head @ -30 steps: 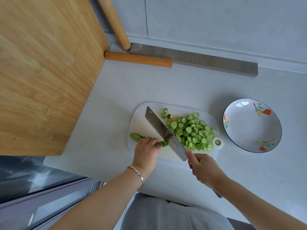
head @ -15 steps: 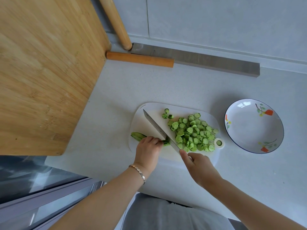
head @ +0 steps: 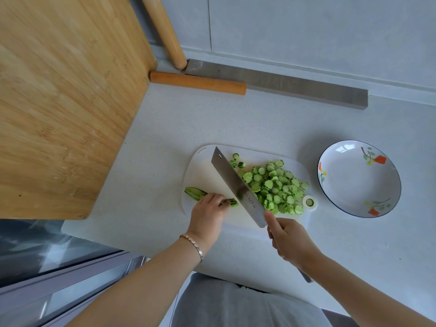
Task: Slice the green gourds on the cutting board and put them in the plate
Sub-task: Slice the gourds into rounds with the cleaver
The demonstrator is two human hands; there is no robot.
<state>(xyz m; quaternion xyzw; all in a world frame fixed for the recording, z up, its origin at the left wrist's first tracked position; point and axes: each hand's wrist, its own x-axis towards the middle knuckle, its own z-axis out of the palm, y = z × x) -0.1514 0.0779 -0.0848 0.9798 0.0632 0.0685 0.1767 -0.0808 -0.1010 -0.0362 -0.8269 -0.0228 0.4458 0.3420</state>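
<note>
The gourd point(head: 195, 193) lies at the lower left of the board point(head: 203, 168), centre frame. The left hand point(head: 207, 213) covers its middle with curled fingers and holds it down. The knife point(head: 236, 185) crosses the board diagonally and meets the gourd's cut end. Its flat face shows broad; half a second earlier it showed as a narrow strip. The right hand point(head: 287, 239) grips the handle, one digit reaching to the blade heel. The slices point(head: 276, 185) are piled right of the blade, unchanged. The plate point(head: 354, 185) sits at right, apart from the board.
</note>
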